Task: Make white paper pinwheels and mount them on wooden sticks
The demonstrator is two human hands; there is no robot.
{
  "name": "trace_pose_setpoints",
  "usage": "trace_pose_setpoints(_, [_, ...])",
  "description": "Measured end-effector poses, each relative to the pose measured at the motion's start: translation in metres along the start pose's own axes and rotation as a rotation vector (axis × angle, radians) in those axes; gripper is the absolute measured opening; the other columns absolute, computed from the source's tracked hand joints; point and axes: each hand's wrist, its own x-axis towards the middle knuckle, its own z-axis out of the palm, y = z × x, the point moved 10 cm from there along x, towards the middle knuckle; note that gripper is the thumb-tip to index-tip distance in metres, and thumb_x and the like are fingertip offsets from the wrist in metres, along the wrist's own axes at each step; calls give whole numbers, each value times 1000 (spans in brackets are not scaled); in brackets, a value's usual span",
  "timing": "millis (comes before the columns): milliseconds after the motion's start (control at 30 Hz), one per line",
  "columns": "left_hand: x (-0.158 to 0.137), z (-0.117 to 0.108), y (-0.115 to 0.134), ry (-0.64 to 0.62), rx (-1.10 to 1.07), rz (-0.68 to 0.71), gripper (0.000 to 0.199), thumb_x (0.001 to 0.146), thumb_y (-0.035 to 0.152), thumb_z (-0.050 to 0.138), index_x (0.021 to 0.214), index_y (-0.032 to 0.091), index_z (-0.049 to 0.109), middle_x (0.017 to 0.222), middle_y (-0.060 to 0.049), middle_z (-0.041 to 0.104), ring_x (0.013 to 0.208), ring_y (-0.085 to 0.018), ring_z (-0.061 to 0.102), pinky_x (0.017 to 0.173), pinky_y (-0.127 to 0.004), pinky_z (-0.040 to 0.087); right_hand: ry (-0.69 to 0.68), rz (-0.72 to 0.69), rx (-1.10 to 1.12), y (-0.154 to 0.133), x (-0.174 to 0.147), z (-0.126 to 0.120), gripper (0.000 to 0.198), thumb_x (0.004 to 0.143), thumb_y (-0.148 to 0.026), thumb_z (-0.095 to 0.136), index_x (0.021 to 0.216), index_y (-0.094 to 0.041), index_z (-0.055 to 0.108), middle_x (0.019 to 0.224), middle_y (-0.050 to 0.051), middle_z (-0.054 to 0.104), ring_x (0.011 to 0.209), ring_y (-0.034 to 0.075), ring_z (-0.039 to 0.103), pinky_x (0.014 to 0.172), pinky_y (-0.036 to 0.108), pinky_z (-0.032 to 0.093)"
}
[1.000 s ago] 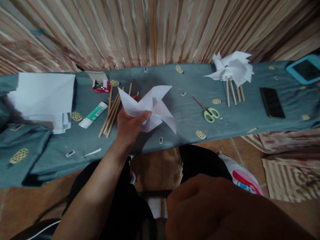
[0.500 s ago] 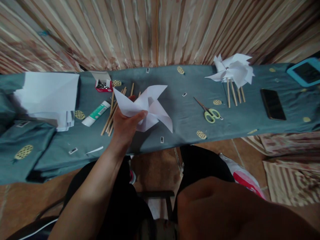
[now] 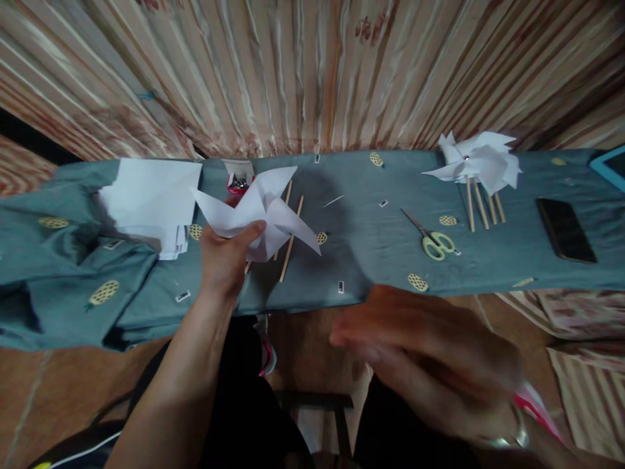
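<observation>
head view: the left hand is closed on a white paper pinwheel. its thumb lies flat across the front face, with the tip near the centre of the folds; the other fingers pass behind the paper and are mostly hidden. the pinwheel is positioned over the left-centre part of the counter, blades spread, face toward the camera.

the right hand is located at the front edge of the counter, well apart from the pinwheel. it is blurred, with the fingers close together and pointing left; whether it is fully closed, or holds any small item, cannot be told. a bright metallic band encircles the right wrist.

wooden sticks lie on the counter under the pinwheel, partly covered by it in this view. a small red box, lid raised, contains silvery metal pieces and sits just behind the pinwheel's left side. a stack of white paper lies to the left. a thin white sliver lies right of the pinwheel. farther right are scissors with pale green handles, a group of pinwheels on sticks, and a dark phone.
</observation>
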Motion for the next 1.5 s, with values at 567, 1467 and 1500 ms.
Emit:
trace_pose_setpoints(567, [22, -36, 25, 96, -101, 99, 40, 52, 19, 86, 87, 18, 67, 84, 1, 72, 84, -15, 67, 82, -27, 53, 351, 323, 144, 152, 72, -26, 21, 73, -40, 73, 79, -21, 75, 64, 1, 72, 54, 13, 57, 52, 26, 46])
trace_pose_setpoints(1467, [36, -105, 60, 266, -278, 210, 37, 54, 10, 83, 88, 17, 69, 89, 0, 74, 87, -16, 69, 90, -30, 55, -287, -240, -985, 81, 231, 162, 30, 97, -13, 44, 108, -13, 72, 107, 14, 76, 100, 27, 67, 84, 36, 48])
trace_pose_setpoints(1500, [36, -106, 60, 266, -275, 209, 36, 55, 10, 83, 88, 17, 69, 88, 0, 74, 87, -16, 69, 91, -31, 55, -310, -259, -1010, 83, 236, 168, 30, 96, -11, 44, 106, -12, 73, 105, 15, 76, 100, 28, 67, 84, 37, 48])
